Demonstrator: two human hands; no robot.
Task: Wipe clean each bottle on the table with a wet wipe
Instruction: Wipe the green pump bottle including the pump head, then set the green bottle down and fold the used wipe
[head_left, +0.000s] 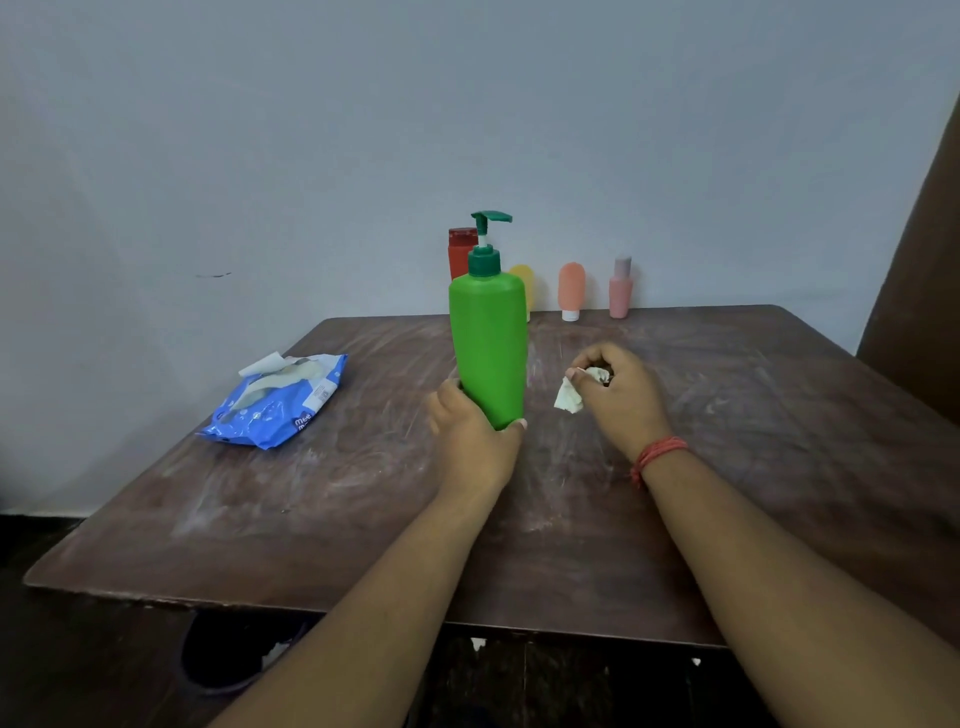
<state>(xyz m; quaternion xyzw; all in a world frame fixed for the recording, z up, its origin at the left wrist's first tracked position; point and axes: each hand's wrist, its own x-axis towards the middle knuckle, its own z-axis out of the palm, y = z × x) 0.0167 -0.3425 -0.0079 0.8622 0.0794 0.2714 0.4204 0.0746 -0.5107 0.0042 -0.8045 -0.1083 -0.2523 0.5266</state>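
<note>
So from the head cam: your left hand (475, 441) has its grip wrapped around the bottom of the green pump bottle (488, 345), fingers curled behind it and thumb at the front near the base. The bottle stands upright with a slight tilt, and I can't tell whether its base touches the desk (363, 519) or sits just off it. Its dark green pump head (491, 218) points off to the right.

Just right of that grip, your right hand (621, 395) is curled tight around a crumpled wet wipe (571, 395), with a corner of it poking out on the bottle side. Wipe and bottle are near each other but not touching. There's a red thread band (657, 457) on that wrist.

Well beyond both grips, along the far edge of the desk by the wall: a red bottle (460, 254) and a yellow one (523, 283), both partly hidden behind the green one, then an orange tube (571, 291) standing on its white cap, then a pink bottle (621, 288).

Off to the left of your left grip lies the blue wipes pack (275, 402), flap peeled open with a wipe sticking out.

The desk top is brown with whitish smears.
</note>
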